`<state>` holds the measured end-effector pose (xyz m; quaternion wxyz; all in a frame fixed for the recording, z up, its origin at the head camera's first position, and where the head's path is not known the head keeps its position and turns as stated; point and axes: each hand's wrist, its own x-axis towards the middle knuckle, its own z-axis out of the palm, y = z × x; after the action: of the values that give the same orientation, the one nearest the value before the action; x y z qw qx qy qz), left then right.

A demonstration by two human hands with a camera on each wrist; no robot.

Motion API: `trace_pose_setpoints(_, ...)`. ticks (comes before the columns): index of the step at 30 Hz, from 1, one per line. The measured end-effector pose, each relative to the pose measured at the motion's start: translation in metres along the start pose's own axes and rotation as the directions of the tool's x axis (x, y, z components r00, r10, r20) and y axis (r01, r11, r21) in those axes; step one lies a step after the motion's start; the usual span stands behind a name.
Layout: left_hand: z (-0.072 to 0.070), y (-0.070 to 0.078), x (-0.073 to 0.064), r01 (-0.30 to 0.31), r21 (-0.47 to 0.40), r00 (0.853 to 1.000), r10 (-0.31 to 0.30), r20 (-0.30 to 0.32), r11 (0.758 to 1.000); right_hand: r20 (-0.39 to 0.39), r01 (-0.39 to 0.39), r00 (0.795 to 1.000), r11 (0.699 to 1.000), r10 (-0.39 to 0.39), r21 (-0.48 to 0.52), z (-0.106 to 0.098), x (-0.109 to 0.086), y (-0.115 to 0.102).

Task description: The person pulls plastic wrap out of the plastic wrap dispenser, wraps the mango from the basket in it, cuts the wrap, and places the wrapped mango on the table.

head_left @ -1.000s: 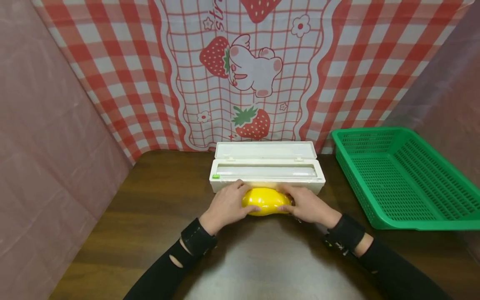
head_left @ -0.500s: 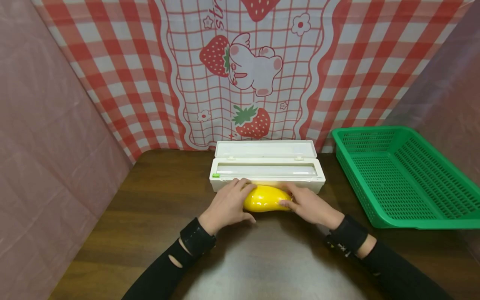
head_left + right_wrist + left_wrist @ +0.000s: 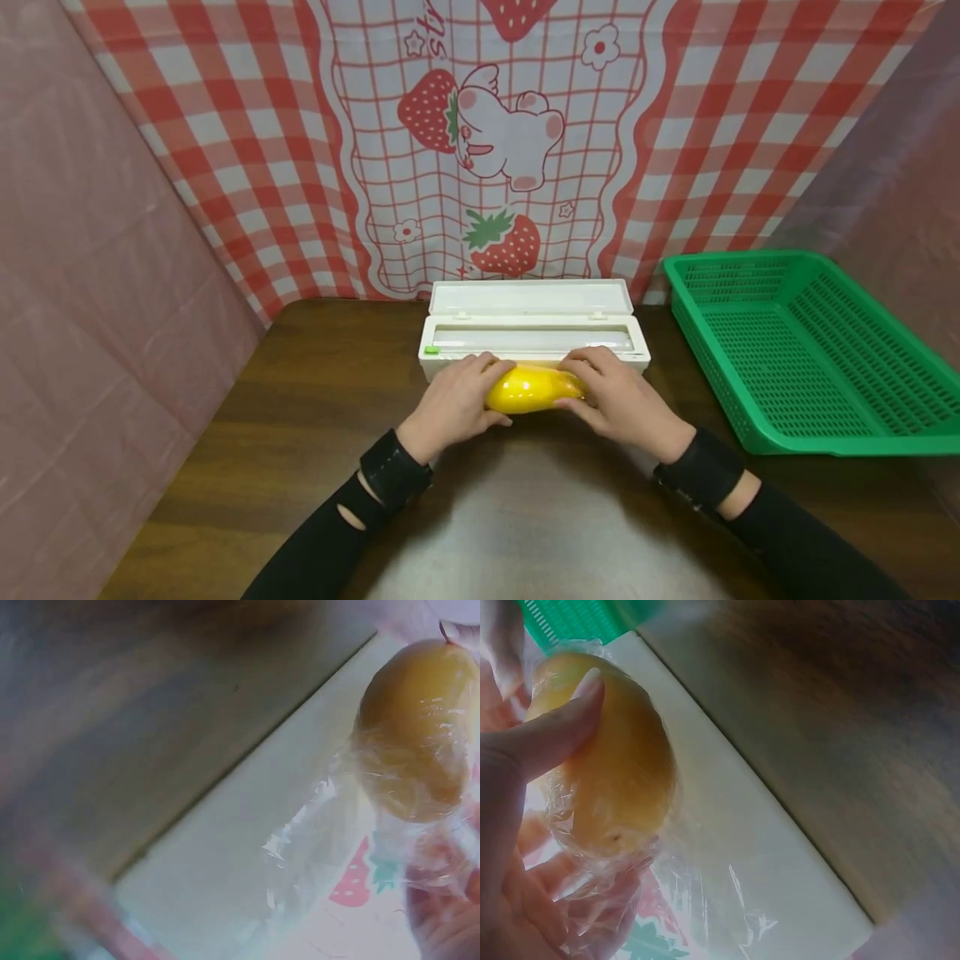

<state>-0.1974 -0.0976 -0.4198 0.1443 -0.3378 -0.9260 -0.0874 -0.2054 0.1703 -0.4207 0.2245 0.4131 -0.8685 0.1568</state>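
A yellow mango (image 3: 528,390) with cling film wrapped around it is held between both hands, just in front of a white cling film dispenser (image 3: 532,320). My left hand (image 3: 452,408) grips the mango's left end; its thumb (image 3: 559,735) lies across the fruit in the left wrist view. At the other end my right hand (image 3: 626,407) holds the mango, thumb on the near side and fingers on the far side. Crinkled cling film (image 3: 296,825) hangs off the fruit toward the dispenser in the right wrist view. Fingertips behind the mango are hidden in the head view.
The dispenser's lid (image 3: 531,297) is raised, and a green slider (image 3: 431,350) sits at its left. A green plastic basket (image 3: 723,375) stands at the right. Behind the wooden table (image 3: 315,400) hangs a red checked strawberry cloth (image 3: 262,142).
The mango has shifted slightly toward the dispenser and turned a little. My left thumb came off its front and now sits at its lower edge. My right hand has moved slightly up.
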Motion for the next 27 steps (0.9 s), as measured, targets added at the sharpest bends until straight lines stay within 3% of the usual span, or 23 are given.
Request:
trace_pose_setpoints(3,-0.002,-0.001,0.002,0.018,-0.010,1.000,-0.018,0.005,1.000,0.014,0.118,0.993,0.993,-0.118,-0.025,-0.003,0.002,-0.003)
trace_pose_setpoints(5,-0.002,-0.001,0.003,0.033,-0.030,0.999,-0.032,0.005,0.999,0.041,0.131,0.991,0.990,-0.129,-0.043,-0.004,0.003,-0.004)
trace_pose_setpoints(14,0.001,0.001,0.001,0.126,-0.207,0.992,-0.127,0.012,0.970,0.016,-0.019,1.000,0.999,0.018,0.051,0.005,-0.003,0.002)
trace_pose_setpoints(22,0.004,0.000,-0.005,0.096,-0.185,0.994,-0.104,-0.037,0.978,0.038,-0.073,0.997,0.994,0.070,0.078,0.008,-0.001,0.005)
trace_pose_setpoints(27,0.000,-0.001,-0.001,0.103,-0.143,0.992,-0.113,-0.064,0.984,0.037,-0.101,0.995,0.988,0.097,0.117,0.004,0.004,0.007)
